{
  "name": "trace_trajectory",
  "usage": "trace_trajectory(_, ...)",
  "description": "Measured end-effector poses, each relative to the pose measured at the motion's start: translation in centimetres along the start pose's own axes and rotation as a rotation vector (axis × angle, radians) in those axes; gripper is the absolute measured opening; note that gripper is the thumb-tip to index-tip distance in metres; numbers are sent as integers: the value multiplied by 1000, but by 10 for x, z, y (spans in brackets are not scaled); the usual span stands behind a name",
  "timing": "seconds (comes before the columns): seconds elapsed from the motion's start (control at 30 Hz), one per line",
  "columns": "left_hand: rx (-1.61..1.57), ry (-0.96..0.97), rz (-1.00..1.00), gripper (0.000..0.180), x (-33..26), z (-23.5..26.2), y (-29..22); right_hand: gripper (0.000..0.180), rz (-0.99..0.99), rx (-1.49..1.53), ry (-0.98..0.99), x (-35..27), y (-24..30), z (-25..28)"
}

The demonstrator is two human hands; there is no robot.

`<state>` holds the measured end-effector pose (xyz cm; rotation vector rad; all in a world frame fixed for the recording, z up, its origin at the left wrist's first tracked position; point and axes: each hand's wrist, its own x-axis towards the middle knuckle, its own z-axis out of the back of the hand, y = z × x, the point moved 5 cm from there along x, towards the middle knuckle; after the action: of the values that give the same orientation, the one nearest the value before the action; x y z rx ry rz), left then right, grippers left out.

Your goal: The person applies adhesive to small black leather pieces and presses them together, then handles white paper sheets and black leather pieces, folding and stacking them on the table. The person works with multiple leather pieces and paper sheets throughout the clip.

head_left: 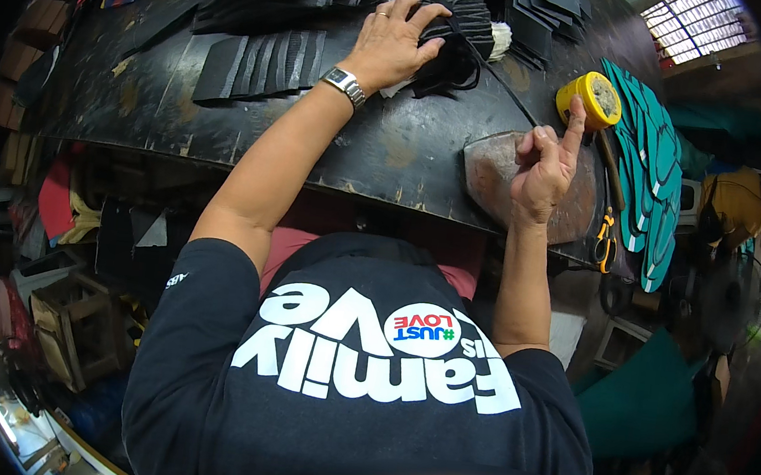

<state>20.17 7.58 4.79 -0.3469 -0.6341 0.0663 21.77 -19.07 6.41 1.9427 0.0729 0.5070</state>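
Note:
My left hand [395,42] lies with spread fingers at the near edge of a bundle of black strips [471,19], close to a pale, fluffy tied end. Loose black straps [447,68] hang just below its fingers. From the bundle a thin black strip [503,83] runs taut toward the lower right. My right hand [547,171] pinches the end of that strip, thumb against curled fingers, with one finger pointing up. It hovers over a worn brown slab [488,165] at the table's near edge.
Stacked black pieces [264,63] lie on the dark table [361,149] at left, with more stacks behind. On the right are a yellow tub [577,96], overlapping green sole-shaped pieces [649,163] and orange-handled cutters [605,245]. A wooden stool [78,332] stands lower left.

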Motion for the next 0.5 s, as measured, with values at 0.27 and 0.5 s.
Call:
trace_trajectory(0.27,-263,-41,-148,102,-18,6,-27,71,525,-1058,-118,23,21,-5)
trace_trajectory(0.5,-273,-68,55,112,-16,-5,-31,62,526,-1014,189,68,-8,-70)
